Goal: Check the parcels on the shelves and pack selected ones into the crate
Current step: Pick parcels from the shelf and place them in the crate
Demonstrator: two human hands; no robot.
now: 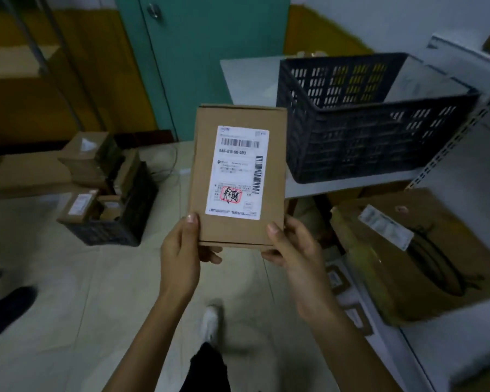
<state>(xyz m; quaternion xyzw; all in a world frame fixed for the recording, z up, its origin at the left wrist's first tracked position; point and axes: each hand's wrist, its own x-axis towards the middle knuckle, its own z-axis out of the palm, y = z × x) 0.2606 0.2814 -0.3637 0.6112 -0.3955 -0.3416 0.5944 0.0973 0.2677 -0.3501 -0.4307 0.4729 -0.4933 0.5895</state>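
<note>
Parcel [237,176], flat brown cardboard, white label [237,171] facing up: you hold it out before you above the floor. Your left hand [181,251] grips its near left corner, thumb on top; your right hand [292,247] grips the near right corner likewise. Black crate [365,128] stands on the shelf [246,77], just right of the parcel. Second dark crate [116,233] on the floor at left holds small boxes.
</note>
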